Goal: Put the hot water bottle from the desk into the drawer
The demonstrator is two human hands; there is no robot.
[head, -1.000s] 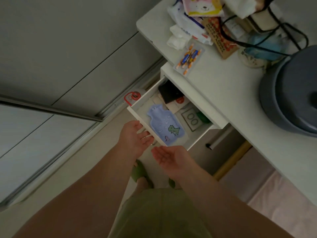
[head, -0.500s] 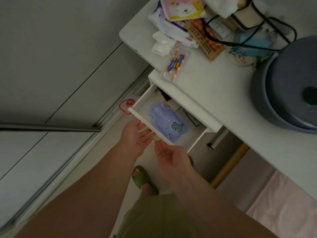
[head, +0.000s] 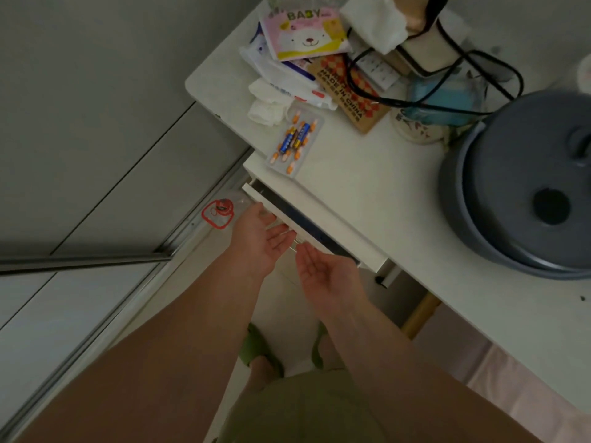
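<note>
- The drawer (head: 315,227) sits under the left edge of the worktop (head: 367,187) and is almost shut; only a thin dark slot shows between its white front and the worktop edge.
- The hot water bottle cannot be seen. Nothing like it lies on the worktop, so it is most likely inside the drawer, hidden by the worktop above.
- The left hand (head: 259,238) lies flat and open, fingers spread, its fingertips against the drawer front near its left end. This looks like a push, not a grip.
- The right hand (head: 323,273) is also open, palm up, holding nothing. Its fingertips are at the drawer's lower front edge, just beside the left hand; whether they touch it I cannot tell.
- Both hands at the front probably keep the drawer square as it slides in.
- A battery pack (head: 295,140) lies at the worktop's left edge right above the drawer, and a grey pot (head: 524,187) stands towards the right side; neither is in the way.
- Judged from this, the task is nearly done: only the last bit of closing remains.
</note>
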